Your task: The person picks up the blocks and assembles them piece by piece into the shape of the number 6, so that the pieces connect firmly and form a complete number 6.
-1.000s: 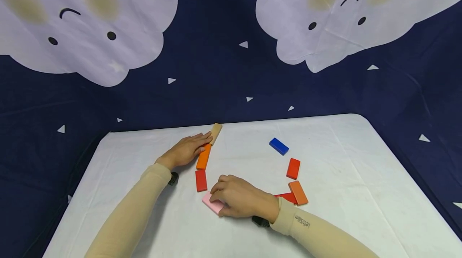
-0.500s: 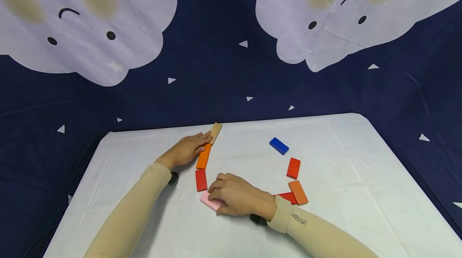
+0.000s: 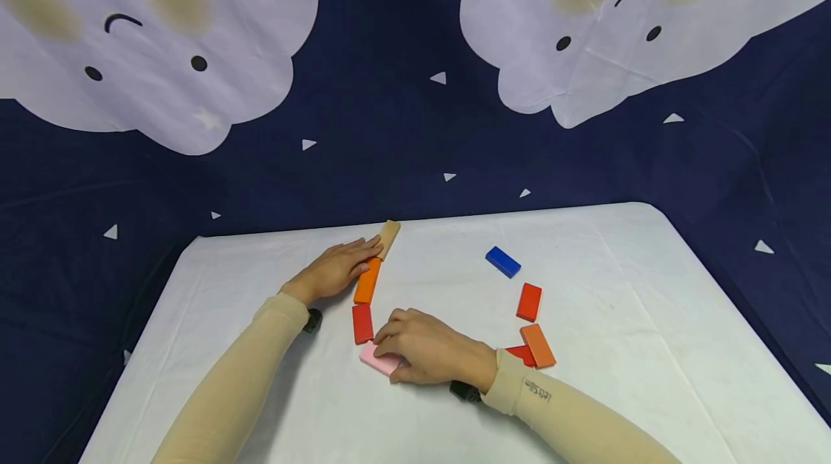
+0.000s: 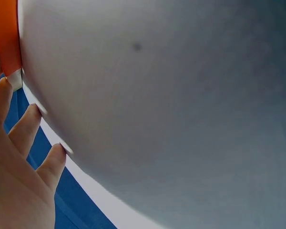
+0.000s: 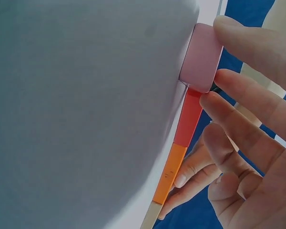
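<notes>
Right hand (image 3: pixel 428 348) pinches pink block (image 3: pixel 379 359) at row's near end

The pink block lies at the corner of a red block (image 3: pixel 363 324). Beyond, the left hand (image 3: pixel 331 269) rests, fingers extended, on an orange block (image 3: pixel 367 282) and a pale wooden block (image 3: pixel 389 234). To the right lie a blue block (image 3: pixel 503 262), another red block (image 3: pixel 529 301) and a red-orange block (image 3: pixel 538 345); the right forearm partly hides a red piece (image 3: pixel 521 355), its shape unclear. White cloth (image 3: pixel 617 276) covers the table; behind hangs a navy backdrop (image 3: pixel 383 89) with clouds (image 3: pixel 253 24).

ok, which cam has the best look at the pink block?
Right wrist: the pink block shows large, its broad face almost wholly uncovered. In the head view the right hand partly covers it; the left wrist view doesn't show it.
</notes>
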Available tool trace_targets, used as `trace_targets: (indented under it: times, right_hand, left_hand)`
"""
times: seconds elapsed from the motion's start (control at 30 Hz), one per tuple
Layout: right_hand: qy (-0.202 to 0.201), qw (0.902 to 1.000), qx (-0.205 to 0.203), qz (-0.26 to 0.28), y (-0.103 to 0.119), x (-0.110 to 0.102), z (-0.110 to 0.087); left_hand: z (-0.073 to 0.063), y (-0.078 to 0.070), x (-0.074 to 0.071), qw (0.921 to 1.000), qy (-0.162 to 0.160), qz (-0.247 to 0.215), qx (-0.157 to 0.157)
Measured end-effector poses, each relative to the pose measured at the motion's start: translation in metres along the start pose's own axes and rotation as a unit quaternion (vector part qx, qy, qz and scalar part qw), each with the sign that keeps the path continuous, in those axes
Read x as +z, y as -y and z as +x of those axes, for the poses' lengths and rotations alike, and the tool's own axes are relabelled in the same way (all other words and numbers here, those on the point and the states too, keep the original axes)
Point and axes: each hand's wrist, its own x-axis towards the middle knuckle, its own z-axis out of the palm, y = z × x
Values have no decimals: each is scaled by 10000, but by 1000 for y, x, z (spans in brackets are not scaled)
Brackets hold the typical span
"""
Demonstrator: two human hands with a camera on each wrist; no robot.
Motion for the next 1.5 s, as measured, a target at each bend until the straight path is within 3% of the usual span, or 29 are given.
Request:
trace_targets:
  times: [0.2, 0.43, 0.8, 1.03, 1.5]
  right_hand:
    - [-17, 9999, 55, 118, -1, 0, 0]
    - [-132, 9988, 155, 456, -3, -3, -7]
    - [-667, 9859, 890, 1254, -12, -28, -42]
    - [-997, 9794, 1149, 1325, -23, -39, -66]
    - [-1091, 9646, 1928, 1429, -35, -45, -113]
  left_hand:
    - [-1, 0, 0, 9999, -92, 53, 107]
    - [-1, 1, 0, 10000, 5, -8, -86]
    - [-1, 0, 0, 9996, 92, -16, -249]
    - [0, -1, -1, 9994, 141, -4, -310]
    - [1, -2, 0, 9996, 116, 8, -264]
